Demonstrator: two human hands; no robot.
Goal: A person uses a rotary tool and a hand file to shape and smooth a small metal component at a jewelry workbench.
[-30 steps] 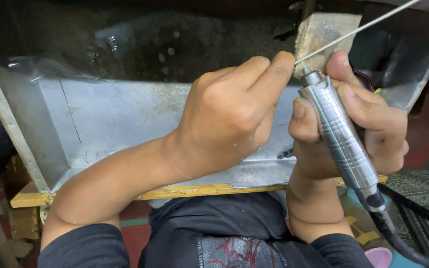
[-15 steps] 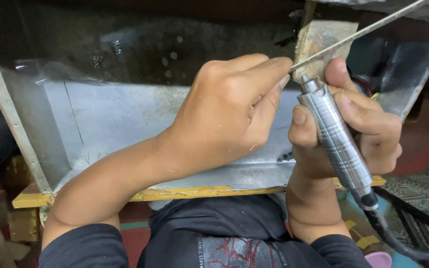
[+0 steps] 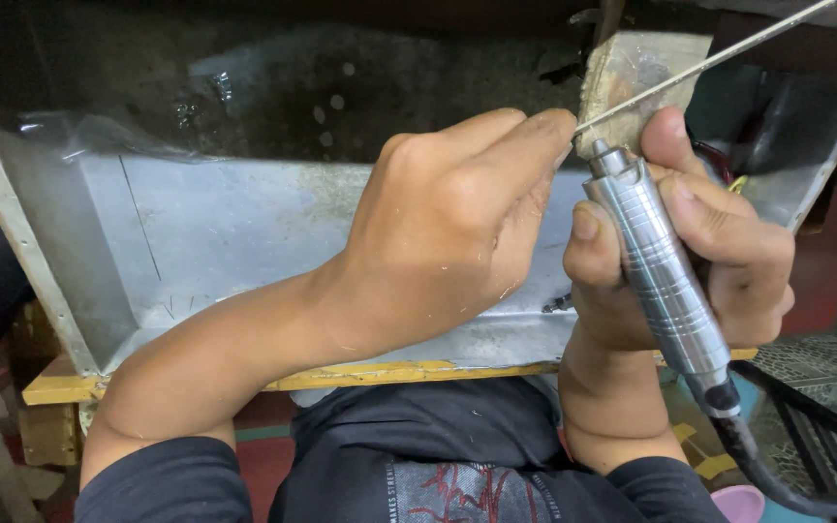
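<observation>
The right hand (image 3: 690, 261) is wrapped around a ribbed silver handpiece (image 3: 659, 273), thumb pressed flat along its near side and the fingers curled over the far side, so the grip is closed tight on the tool. The handpiece stands tilted, its nose up by the fingertips and its tail below the heel of the hand, where a black hose (image 3: 787, 475) runs off to the lower right. Just left of it, the left hand (image 3: 457, 228) is bunched with its fingers pressed together, the fingertips pinching the near end of a thin metal rod (image 3: 704, 63) right above the nose of the handpiece. The rod slants up and away to the right from that pinch. Behind the fingertips of both hands stands a worn wooden block (image 3: 632, 73), and the rod crosses in front of it. Whether the tool's tip touches the rod I cannot tell, since the fingers hide that spot. Under and beyond the left wrist sits a grey sheet-metal tray (image 3: 215, 232), with a yellow wooden edge (image 3: 380, 373) below the forearm.
</observation>
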